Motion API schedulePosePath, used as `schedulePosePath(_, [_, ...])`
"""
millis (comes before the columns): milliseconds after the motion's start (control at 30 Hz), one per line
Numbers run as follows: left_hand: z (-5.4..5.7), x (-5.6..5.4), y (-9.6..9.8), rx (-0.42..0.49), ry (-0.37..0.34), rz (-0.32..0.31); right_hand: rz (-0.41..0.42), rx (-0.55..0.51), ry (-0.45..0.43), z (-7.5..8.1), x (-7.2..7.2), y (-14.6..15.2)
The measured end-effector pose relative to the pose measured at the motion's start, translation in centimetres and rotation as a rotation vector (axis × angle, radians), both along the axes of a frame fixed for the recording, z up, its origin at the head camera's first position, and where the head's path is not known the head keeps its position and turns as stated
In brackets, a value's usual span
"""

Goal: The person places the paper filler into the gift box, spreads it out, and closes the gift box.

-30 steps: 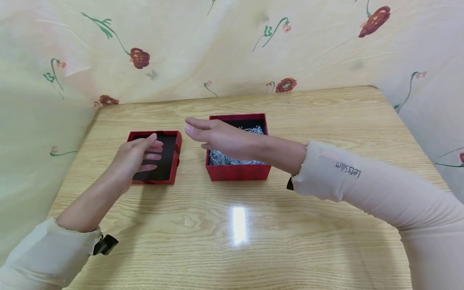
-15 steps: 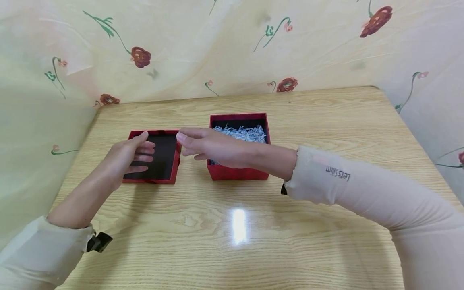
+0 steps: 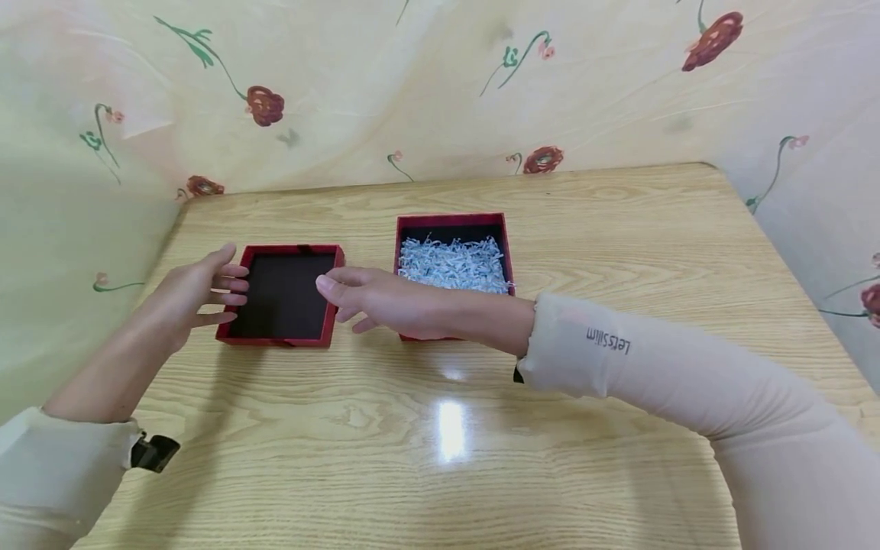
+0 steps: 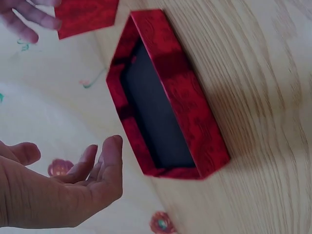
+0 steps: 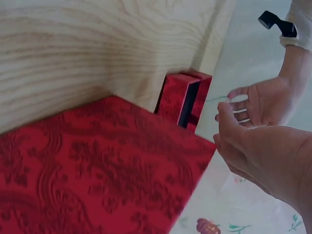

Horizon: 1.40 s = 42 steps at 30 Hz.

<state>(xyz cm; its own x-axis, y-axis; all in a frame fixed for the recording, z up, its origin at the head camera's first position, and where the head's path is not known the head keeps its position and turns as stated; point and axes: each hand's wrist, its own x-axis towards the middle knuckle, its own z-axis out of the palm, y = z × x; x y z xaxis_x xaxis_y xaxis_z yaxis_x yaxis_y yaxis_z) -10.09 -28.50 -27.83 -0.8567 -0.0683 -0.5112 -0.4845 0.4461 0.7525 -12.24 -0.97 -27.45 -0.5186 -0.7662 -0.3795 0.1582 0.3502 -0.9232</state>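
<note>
A shallow red patterned box lid (image 3: 282, 294) lies with its black inside facing up on the left of the table. At its left side is my left hand (image 3: 199, 298), fingers spread and holding nothing; in the left wrist view the fingertips look a little apart from the rim. My right hand (image 3: 385, 302) hovers at the lid's right side, its fingers loosely bent around nothing. Behind that hand and forearm stands a deeper red box (image 3: 450, 221) filled with pale blue shredded paper (image 3: 454, 263). Its front wall is mostly hidden in the head view.
Both boxes stand on a wood-grain table (image 3: 584, 451) with a bright light reflection near its middle. Pale floral cloth (image 3: 344, 92) hangs behind and along the sides. A black strap end (image 3: 154, 453) sticks out from the left sleeve.
My left hand has moved left, from over the lid to its left side. The right hand has come left and nearer, away from over the box, uncovering the shredded paper.
</note>
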Motion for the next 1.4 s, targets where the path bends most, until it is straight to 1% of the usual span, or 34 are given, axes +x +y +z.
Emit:
schedulePosePath(100, [-0.1,-0.1,-0.7,-0.017,-0.003,0.014,-0.008,-0.013,-0.046,-0.6,0.3,-0.6])
schedulePosePath(200, [-0.2,-0.2,-1.3,-0.024,-0.005,0.022,0.003,0.007,-0.071,-1.2,0.6,-1.1])
schedulePosePath(267, [-0.2,-0.3,-1.8,-0.023,-0.007,0.025,0.009,0.02,-0.076,-1.5,0.7,-1.2])
schedulePosePath(400, [-0.5,-0.4,-2.7,-0.036,-0.018,0.016,-0.007,0.022,-0.074,-1.9,0.8,-1.5])
schedulePosePath(567, [-1.0,-0.5,-3.7,-0.062,-0.041,0.001,-0.006,0.042,-0.061,-2.5,0.8,-1.8])
schedulePosePath(733, [-1.6,-0.6,-4.6,-0.078,-0.07,-0.001,-0.001,0.072,-0.028,-3.0,0.8,-2.4])
schedulePosePath(800, [-1.9,-0.6,-4.8,-0.085,-0.08,-0.013,-0.006,0.092,-0.013,-3.3,0.7,-2.9])
schedulePosePath(933, [-2.2,-0.7,-5.0,-0.085,-0.103,-0.042,-0.032,0.129,0.021,-3.7,0.7,-3.9])
schedulePosePath(1067, [-2.5,-0.9,-5.2,-0.068,-0.133,-0.056,-0.058,0.169,0.055,-4.0,0.9,-4.8])
schedulePosePath(1267, [-2.6,-1.0,-5.3,-0.057,-0.14,-0.081,-0.114,0.22,0.049,-4.3,0.9,-5.6])
schedulePosePath(1400, [-2.6,-1.2,-5.1,-0.051,-0.148,-0.087,-0.125,0.244,0.054,-4.7,1.0,-5.8])
